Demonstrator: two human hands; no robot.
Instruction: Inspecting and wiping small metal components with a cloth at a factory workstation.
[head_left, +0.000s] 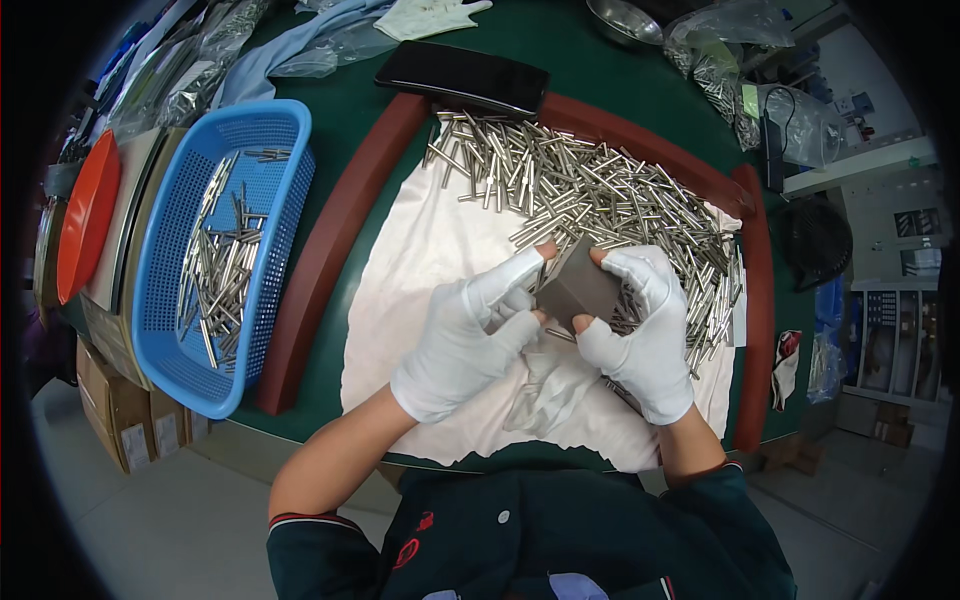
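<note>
A grey-brown piece point(580, 285) is being held before a heap of metal rods point(600, 185).
Partly curled, the left hand point(470, 325) and right hand point(645, 330) are gripping its opposite sides with bare-tipped fingers, seemingly a handling step; the next move is likely calling for even pressure. At left, a blue basket point(190, 385) is holding loose rods point(222, 270); red-brown bars point(335, 235) are flanking the cloth point(400, 310).

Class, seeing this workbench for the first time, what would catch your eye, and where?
First, probably, the heap of shiny metal rods across the far and right parts of the pale cloth. Near the picture's centre, the white-gloved left hand and right hand hold a dark grey piece. A bright blue basket holding more rods stands at the left.
</note>
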